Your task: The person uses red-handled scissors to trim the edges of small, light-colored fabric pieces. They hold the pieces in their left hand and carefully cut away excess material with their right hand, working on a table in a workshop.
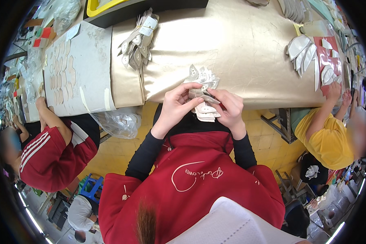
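Observation:
At the table's near edge my left hand (178, 106) is closed, its thumb and forefinger pinching small light-grey cut pieces (196, 94) that look like shoe parts with holes. My right hand (230, 106) is closed on the same handful from the other side, thumb and forefinger near its top. Below the fingers hangs a fanned stack of whitish cut pieces (206, 110), with dark holes in them. Just beyond my fingertips a loose pile of similar silvery pieces (200, 74) lies on the table. Fingers partly hide how the pieces overlap.
Shiny gold cloth (248, 53) covers the table. A tied bundle of grey pieces (138, 42) lies farther left, near a black tray (146, 11). White pieces (301, 53) lie at the right. Co-workers sit on both sides, one in a red sleeve (49, 158), one in a yellow shirt (327, 138).

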